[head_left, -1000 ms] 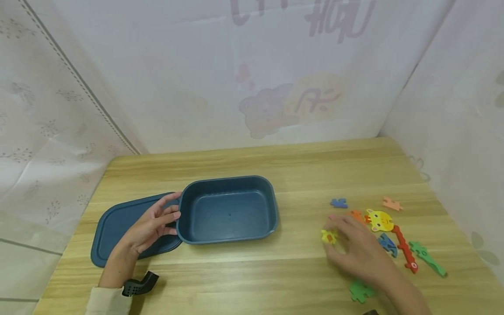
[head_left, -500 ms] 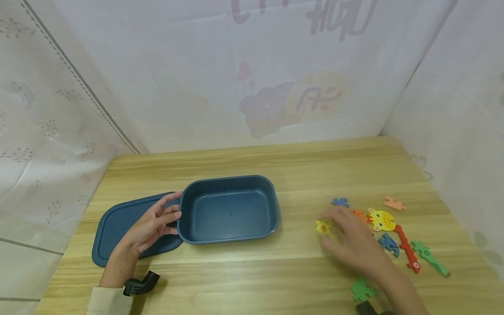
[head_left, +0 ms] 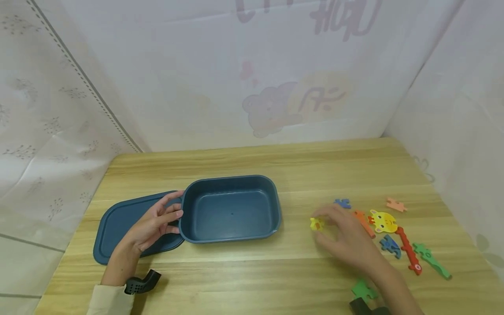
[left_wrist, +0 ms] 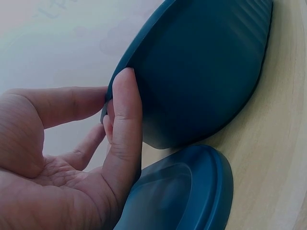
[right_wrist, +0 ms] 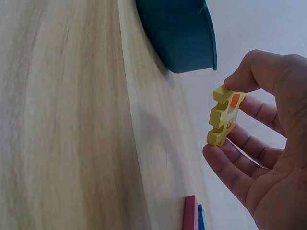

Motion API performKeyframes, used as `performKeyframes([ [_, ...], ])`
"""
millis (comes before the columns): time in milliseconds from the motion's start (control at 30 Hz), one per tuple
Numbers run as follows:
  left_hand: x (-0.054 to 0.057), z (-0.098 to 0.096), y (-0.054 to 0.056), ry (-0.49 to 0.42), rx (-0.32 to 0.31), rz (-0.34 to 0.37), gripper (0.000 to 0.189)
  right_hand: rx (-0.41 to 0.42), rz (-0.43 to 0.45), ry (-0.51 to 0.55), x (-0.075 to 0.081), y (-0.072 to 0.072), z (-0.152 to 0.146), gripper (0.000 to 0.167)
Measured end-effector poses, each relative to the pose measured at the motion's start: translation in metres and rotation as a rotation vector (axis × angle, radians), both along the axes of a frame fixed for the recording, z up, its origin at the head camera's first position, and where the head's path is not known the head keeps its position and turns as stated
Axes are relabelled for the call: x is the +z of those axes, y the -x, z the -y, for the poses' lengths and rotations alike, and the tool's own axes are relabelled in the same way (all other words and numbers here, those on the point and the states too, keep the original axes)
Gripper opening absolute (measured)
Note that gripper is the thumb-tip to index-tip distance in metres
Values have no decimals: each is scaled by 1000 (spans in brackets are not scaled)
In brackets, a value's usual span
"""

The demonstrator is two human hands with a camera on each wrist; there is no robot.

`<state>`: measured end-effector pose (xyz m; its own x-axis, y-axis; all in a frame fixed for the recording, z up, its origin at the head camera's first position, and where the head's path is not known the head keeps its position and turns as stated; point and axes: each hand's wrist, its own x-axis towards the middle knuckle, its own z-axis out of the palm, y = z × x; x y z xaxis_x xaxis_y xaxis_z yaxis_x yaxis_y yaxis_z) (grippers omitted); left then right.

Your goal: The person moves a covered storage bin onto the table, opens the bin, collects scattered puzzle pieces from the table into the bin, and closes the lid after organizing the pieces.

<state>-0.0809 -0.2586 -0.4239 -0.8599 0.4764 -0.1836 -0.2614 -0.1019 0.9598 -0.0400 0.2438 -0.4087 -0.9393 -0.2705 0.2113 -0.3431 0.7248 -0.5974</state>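
Observation:
My left hand [head_left: 151, 225] holds the left end of a dark blue plastic box [head_left: 230, 240], its fingers and thumb at the rim. In the left wrist view, the fingertips meet the rim of this box [left_wrist: 201, 76]. My right hand [head_left: 346, 238] pinches a small yellow puzzle piece [head_left: 316, 224] with an orange patch, to the right of the box. The right wrist view shows the yellow piece [right_wrist: 224, 116] between thumb and fingertips, raised over the table. A yellow giraffe-head puzzle piece [head_left: 383, 222] lies beyond the right hand.
The blue lid [head_left: 114, 227] lies flat under the left hand. Around the right hand lie puzzle pieces: blue [head_left: 343, 203], orange [head_left: 365, 224], peach [head_left: 396, 204], dark blue [head_left: 390, 246], red [head_left: 410, 253] and green ones [head_left: 433, 261]. Patterned cloth [head_left: 189, 96] walls the table.
My right hand has moved left toward the box with the yellow puzzle piece, uncovering more of the orange piece. The left hand stays at the box's left end.

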Motion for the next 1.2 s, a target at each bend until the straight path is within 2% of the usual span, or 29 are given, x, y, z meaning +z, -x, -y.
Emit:
performKeyframes([
  [233, -1, 0, 1, -2, 1, 5, 53, -44, 137, 51, 2, 5, 2, 37],
  [533, 0, 2, -1, -8, -5, 5, 54, 4, 119, 180, -7, 13, 7, 35],
  [900, 1, -1, 0, 5, 6, 12, 57, 32, 157, 295, -11, 23, 15, 35],
  [1033, -1, -2, 3, 7, 11, 15, 57, 19, 176, 296, -8, 26, 16, 35],
  [1200, -3, 0, 3, 8, 27, 23, 57, -24, 259, 307, -6, 29, 20, 36],
])
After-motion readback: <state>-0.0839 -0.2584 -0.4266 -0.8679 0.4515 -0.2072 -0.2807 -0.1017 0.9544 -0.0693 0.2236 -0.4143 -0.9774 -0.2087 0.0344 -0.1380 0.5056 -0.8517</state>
